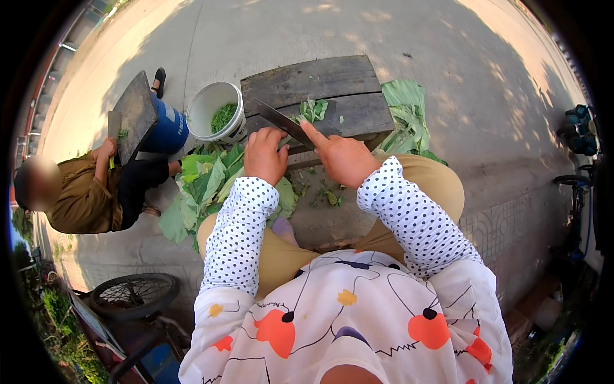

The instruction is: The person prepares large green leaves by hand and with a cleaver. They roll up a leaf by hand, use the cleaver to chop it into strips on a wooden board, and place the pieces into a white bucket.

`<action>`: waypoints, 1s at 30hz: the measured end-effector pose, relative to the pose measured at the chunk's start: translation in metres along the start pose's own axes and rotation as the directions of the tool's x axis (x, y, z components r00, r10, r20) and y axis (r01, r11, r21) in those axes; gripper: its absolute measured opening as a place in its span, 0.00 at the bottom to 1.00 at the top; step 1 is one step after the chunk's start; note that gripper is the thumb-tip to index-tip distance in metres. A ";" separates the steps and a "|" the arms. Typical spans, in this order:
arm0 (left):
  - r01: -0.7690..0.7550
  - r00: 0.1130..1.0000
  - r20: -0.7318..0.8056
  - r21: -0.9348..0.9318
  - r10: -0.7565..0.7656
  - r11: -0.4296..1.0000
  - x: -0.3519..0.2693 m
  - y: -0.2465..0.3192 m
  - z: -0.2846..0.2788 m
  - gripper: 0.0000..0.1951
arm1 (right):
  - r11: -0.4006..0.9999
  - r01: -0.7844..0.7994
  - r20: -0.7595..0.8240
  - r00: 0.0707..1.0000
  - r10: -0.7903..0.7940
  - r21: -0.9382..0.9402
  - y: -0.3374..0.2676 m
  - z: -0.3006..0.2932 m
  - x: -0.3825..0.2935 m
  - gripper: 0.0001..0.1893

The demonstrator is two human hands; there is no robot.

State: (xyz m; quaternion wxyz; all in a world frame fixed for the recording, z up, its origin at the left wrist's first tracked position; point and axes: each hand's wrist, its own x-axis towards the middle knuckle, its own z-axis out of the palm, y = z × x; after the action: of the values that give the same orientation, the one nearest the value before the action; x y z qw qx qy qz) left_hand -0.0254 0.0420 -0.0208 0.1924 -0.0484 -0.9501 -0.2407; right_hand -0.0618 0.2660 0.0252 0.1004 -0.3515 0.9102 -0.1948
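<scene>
A wide-bladed knife (286, 126) is in my right hand (343, 156), the index finger stretched along the blade and the handle hidden in the palm. Just left of the blade, my left hand (266, 154) rests with curled fingers at the near edge of a worn wooden board (307, 77). Whatever may lie under those fingers is hidden. Cut pieces of green leaf (312, 110) sit on the board beyond the blade, with small scraps around them.
Left of the board stands a white bucket (194, 113) holding shredded greens (224, 117). Large cabbage-like leaves (208, 177) lie by my left knee, more leaves (405, 115) at the right. A seated person (86, 192) works at a board (136, 115) on a blue drum (165, 127).
</scene>
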 end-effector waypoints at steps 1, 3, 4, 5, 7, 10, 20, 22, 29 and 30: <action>-0.004 1.000 0.003 -0.022 0.004 1.000 -0.002 -0.006 0.001 0.12 | 1.000 0.003 -0.013 1.000 -0.003 -0.008 0.002 0.000 0.000 0.40; 0.014 1.000 -0.006 -0.053 -0.014 0.998 0.004 -0.011 0.005 0.12 | 1.000 0.000 -0.039 0.999 -0.001 -0.027 0.004 -0.003 -0.003 0.38; 0.006 1.000 -0.024 -0.066 -0.007 0.998 0.008 -0.008 0.008 0.11 | 1.000 -0.014 -0.038 0.999 0.013 -0.024 0.006 -0.004 -0.006 0.38; -0.003 0.999 -0.042 -0.079 0.000 0.997 0.011 -0.005 0.011 0.11 | 0.999 -0.028 -0.038 0.999 0.028 -0.021 0.007 -0.007 -0.009 0.38; 0.012 0.998 -0.053 -0.093 -0.017 0.996 0.017 0.000 0.015 0.10 | 0.999 -0.049 -0.049 0.998 0.049 -0.017 0.004 -0.013 -0.014 0.38; 0.026 0.999 -0.037 -0.100 -0.030 0.995 0.019 -0.002 0.021 0.09 | 0.997 -0.067 -0.044 0.997 0.065 -0.026 -0.001 -0.024 -0.025 0.39; 0.011 0.998 -0.060 -0.136 -0.019 0.991 0.013 -0.001 0.019 0.08 | 0.988 0.024 -0.002 1.000 -0.024 -0.151 -0.007 -0.039 -0.051 0.44; 0.021 0.998 -0.058 -0.143 -0.029 0.989 0.013 -0.001 0.020 0.08 | 0.987 0.029 0.018 0.999 -0.027 -0.157 -0.006 -0.039 -0.050 0.44; 0.017 0.999 -0.044 -0.133 -0.023 0.991 0.012 -0.004 0.024 0.06 | 0.991 0.013 -0.011 1.000 -0.014 -0.135 -0.003 -0.013 -0.018 0.44; 0.018 0.999 -0.041 -0.139 -0.024 0.990 0.014 -0.003 0.022 0.06 | 0.991 0.007 -0.017 1.000 -0.009 -0.131 -0.001 -0.009 -0.010 0.44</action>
State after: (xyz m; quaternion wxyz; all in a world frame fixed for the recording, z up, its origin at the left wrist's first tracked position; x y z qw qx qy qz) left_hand -0.0464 0.0501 -0.0341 0.2060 -0.0465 -0.9273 -0.3090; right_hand -0.0568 0.2743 0.0347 0.0681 -0.3593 0.9204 -0.1382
